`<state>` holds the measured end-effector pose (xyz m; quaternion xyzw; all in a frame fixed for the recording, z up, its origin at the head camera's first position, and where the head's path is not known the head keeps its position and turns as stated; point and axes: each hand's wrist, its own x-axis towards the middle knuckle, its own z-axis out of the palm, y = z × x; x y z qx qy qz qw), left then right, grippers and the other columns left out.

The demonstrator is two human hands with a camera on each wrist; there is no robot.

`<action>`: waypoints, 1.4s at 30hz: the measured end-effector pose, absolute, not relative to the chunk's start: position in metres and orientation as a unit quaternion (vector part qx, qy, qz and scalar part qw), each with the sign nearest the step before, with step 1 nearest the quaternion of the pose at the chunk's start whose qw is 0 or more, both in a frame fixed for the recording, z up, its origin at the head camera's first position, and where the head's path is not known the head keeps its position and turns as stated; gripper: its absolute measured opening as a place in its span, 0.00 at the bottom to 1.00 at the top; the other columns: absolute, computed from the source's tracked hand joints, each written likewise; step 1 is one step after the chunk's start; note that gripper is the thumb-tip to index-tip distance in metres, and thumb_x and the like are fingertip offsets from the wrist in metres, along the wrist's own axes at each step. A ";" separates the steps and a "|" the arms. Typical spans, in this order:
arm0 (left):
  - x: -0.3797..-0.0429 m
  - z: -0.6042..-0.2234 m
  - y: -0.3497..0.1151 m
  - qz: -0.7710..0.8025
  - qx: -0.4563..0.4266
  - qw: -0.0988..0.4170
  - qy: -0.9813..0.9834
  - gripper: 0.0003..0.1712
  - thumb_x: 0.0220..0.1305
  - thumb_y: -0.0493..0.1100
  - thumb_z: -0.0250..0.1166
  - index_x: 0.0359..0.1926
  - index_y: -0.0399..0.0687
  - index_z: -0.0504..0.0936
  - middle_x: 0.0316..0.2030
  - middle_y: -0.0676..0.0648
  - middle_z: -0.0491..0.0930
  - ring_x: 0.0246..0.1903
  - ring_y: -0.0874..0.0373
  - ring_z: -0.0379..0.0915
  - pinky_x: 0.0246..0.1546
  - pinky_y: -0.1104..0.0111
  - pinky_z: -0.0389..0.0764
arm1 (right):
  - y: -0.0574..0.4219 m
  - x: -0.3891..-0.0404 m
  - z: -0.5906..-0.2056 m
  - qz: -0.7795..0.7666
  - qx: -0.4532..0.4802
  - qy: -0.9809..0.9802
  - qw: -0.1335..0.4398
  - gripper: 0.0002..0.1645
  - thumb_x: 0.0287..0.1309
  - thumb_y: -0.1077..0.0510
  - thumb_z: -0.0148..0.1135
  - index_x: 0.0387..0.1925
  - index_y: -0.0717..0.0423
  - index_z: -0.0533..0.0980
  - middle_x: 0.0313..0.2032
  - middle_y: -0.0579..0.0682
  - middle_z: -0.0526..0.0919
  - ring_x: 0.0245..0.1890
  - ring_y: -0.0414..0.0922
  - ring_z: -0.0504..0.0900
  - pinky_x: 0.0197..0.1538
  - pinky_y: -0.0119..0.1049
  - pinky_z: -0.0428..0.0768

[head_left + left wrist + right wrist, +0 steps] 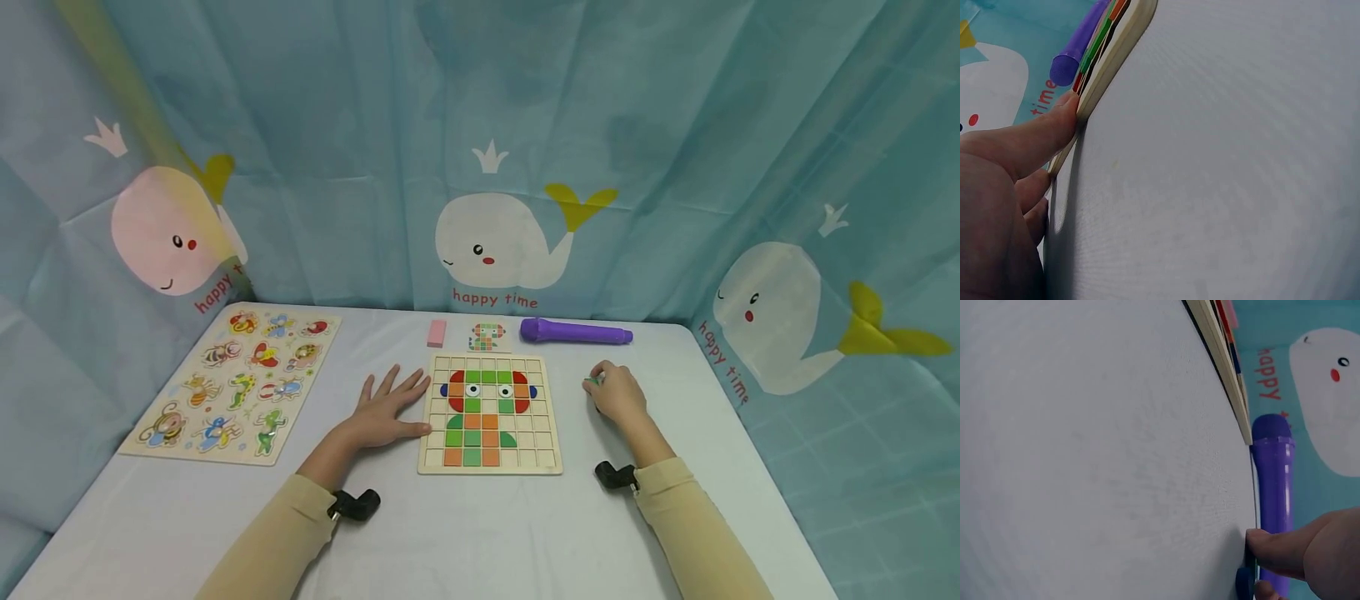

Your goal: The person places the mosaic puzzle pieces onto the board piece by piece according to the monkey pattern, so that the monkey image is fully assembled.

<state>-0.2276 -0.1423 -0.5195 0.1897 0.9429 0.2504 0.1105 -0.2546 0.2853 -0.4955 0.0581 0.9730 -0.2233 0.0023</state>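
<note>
A square wooden grid board (552,437) lies in the middle of the table. Red, green, orange and blue tiles form a figure with two round eyes on it. My left hand (384,417) rests at the board's left edge with fingers spread, its thumb (1054,128) against the rim in the left wrist view. To the right of the board, my right hand (619,396) pinches a small green piece (593,380) between thumb and fingers, low over the table. Close by it, in the right wrist view, shows a blue rounded piece (1245,584), partly hidden by the fingers.
Behind the board are a pink block (437,333), a small picture card (489,337) with a similar figure, and a purple toy microphone (577,332). An insect puzzle board (292,437) lies at the left. A whale-print curtain (337,225) borders the table.
</note>
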 end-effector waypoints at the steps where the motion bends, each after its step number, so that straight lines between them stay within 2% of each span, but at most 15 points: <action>1: -0.228 -0.520 -0.142 0.251 0.190 0.110 0.943 0.54 0.59 0.71 0.66 0.79 0.58 0.56 0.81 0.50 0.48 0.80 0.39 0.25 0.72 0.36 0.21 | 0.286 -0.255 -0.496 -0.229 0.051 0.972 0.000 0.16 0.66 0.52 0.65 0.47 0.59 0.79 0.41 0.61 0.81 0.38 0.55 0.80 0.36 0.47 0.78; 5: -0.228 -0.520 -0.143 0.252 0.191 0.110 0.942 0.54 0.59 0.70 0.66 0.79 0.58 0.56 0.81 0.50 0.48 0.80 0.39 0.25 0.72 0.36 0.21 | 0.289 -0.256 -0.498 -0.249 0.042 0.968 -0.002 0.11 0.65 0.54 0.66 0.42 0.59 0.80 0.37 0.58 0.82 0.35 0.52 0.79 0.35 0.44 0.77; 9: -0.227 -0.521 -0.142 0.253 0.191 0.111 0.942 0.54 0.59 0.71 0.66 0.79 0.58 0.56 0.81 0.50 0.48 0.80 0.39 0.25 0.72 0.37 0.21 | 0.291 -0.255 -0.497 -0.243 0.069 0.968 0.012 0.19 0.65 0.50 0.66 0.47 0.61 0.77 0.41 0.61 0.81 0.39 0.55 0.80 0.37 0.47 0.78; 12: -0.228 -0.521 -0.143 0.252 0.190 0.110 0.942 0.54 0.58 0.71 0.66 0.79 0.58 0.56 0.81 0.50 0.48 0.80 0.39 0.25 0.72 0.36 0.21 | 0.293 -0.255 -0.496 -0.236 0.082 0.968 0.024 0.22 0.64 0.46 0.67 0.47 0.61 0.77 0.42 0.60 0.82 0.39 0.55 0.80 0.37 0.47 0.79; 17: -0.229 -0.523 -0.144 0.251 0.191 0.109 0.943 0.55 0.58 0.72 0.65 0.79 0.59 0.56 0.81 0.50 0.48 0.80 0.39 0.25 0.73 0.37 0.22 | 0.296 -0.255 -0.495 -0.241 0.076 0.967 0.034 0.19 0.64 0.46 0.68 0.39 0.60 0.79 0.37 0.56 0.83 0.34 0.50 0.79 0.35 0.42 0.77; 22: -0.229 -0.523 -0.143 0.251 0.189 0.110 0.943 0.55 0.58 0.72 0.65 0.79 0.59 0.56 0.81 0.51 0.48 0.80 0.39 0.25 0.73 0.36 0.22 | 0.294 -0.256 -0.493 -0.256 0.064 0.964 0.038 0.19 0.65 0.46 0.67 0.36 0.59 0.75 0.30 0.52 0.79 0.28 0.47 0.75 0.30 0.37 0.72; 26: -0.228 -0.522 -0.143 0.252 0.188 0.109 0.943 0.55 0.57 0.72 0.66 0.79 0.59 0.56 0.81 0.51 0.48 0.80 0.39 0.25 0.73 0.37 0.22 | 0.285 -0.252 -0.490 -0.281 0.056 0.958 0.030 0.19 0.65 0.45 0.67 0.34 0.57 0.74 0.26 0.51 0.78 0.25 0.46 0.74 0.28 0.37 0.70; 32: -0.228 -0.520 -0.142 0.256 0.186 0.112 0.942 0.55 0.57 0.72 0.66 0.79 0.59 0.56 0.81 0.51 0.47 0.80 0.40 0.24 0.73 0.37 0.21 | 0.266 -0.243 -0.486 -0.300 0.045 0.953 0.016 0.21 0.63 0.43 0.69 0.33 0.55 0.74 0.26 0.49 0.79 0.25 0.45 0.74 0.28 0.36 0.70; 42: -0.228 -0.526 -0.142 0.263 0.186 0.100 0.941 0.55 0.57 0.72 0.66 0.79 0.59 0.56 0.81 0.51 0.48 0.80 0.41 0.24 0.73 0.39 0.19 | 0.233 -0.230 -0.481 -0.322 0.012 0.946 0.034 0.21 0.57 0.43 0.73 0.33 0.53 0.74 0.24 0.47 0.80 0.24 0.43 0.73 0.27 0.35 0.69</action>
